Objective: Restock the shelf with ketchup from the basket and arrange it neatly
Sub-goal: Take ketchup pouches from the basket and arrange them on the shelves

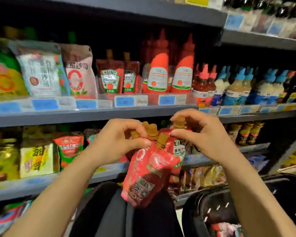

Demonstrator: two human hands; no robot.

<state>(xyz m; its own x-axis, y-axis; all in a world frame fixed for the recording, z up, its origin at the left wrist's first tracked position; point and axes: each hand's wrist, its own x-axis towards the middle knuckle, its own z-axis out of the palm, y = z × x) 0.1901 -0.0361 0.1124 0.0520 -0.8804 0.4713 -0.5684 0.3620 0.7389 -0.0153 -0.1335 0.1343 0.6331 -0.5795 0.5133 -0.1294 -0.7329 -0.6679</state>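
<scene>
Several red ketchup pouches with brown screw caps hang in a bunch in front of me, below the middle shelf. My left hand grips the bunch at the necks of the pouches. My right hand pinches the brown cap of the rightmost pouch between thumb and fingers. Two matching ketchup pouches stand on the middle shelf, left of tall red squeeze bottles. The black basket sits at lower right, with some packets in it.
Large sauce bags fill the shelf's left part. Small bottles with pink and blue caps line its right part. Price tags run along the shelf edge. A lower shelf holds more packets. My dark-clothed legs are below.
</scene>
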